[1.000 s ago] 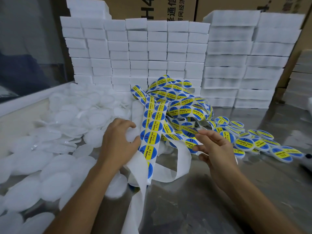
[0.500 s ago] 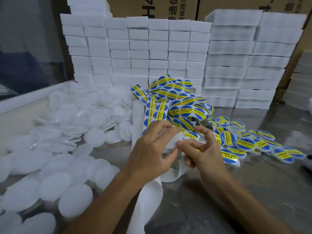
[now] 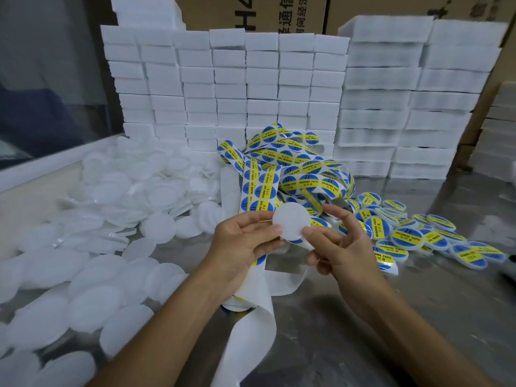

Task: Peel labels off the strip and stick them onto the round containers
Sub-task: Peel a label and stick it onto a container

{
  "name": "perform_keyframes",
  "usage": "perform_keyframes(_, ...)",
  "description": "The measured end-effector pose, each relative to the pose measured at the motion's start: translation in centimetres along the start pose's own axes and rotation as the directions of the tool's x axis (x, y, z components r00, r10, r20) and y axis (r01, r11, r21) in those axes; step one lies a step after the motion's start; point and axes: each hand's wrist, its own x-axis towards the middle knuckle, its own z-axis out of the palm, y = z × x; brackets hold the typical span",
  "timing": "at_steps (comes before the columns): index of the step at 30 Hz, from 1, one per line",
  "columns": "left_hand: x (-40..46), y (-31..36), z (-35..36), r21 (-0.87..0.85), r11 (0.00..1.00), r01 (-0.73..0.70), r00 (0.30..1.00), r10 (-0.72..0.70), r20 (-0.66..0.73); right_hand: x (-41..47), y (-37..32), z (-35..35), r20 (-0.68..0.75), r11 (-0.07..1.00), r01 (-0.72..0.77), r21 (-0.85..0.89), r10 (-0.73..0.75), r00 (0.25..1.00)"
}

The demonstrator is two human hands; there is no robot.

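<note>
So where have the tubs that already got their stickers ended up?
The labelled containers lie in a loose cluster on the metal table, to the right of the right hand and of the tangled label strip.

Shiny metal table (image 3: 418, 317), scuffed and reflective. Big heap of plain white round containers (image 3: 92, 275) spread over the left side, tangled label strip (image 3: 296, 171) piled mid-table, and labelled containers (image 3: 413, 238) scattered on the right. Stacks of white foam blocks (image 3: 251, 88) lined along the back edge.
</note>
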Motion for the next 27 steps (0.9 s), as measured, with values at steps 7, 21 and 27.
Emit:
perform_keyframes(7,0.2,0.1,-0.6,-0.048,0.999,0.019,0.995,-0.024,-0.101,1.0,-0.6,-1.8,-0.309,0.999,0.025,0.026,-0.016,0.951)
perform_keyframes(21,-0.1,0.1,-0.2,0.020,0.999,0.030,0.998,-0.029,-0.053,0.1,0.1,-0.1,-0.041,0.990,0.129,-0.057,-0.131,0.990)
perform_keyframes(27,-0.2,0.2,-0.1,0.055,0.998,0.037,0.998,-0.035,-0.042,0.1,0.2,-0.2,-0.041,0.990,0.127,-0.061,-0.129,0.991)
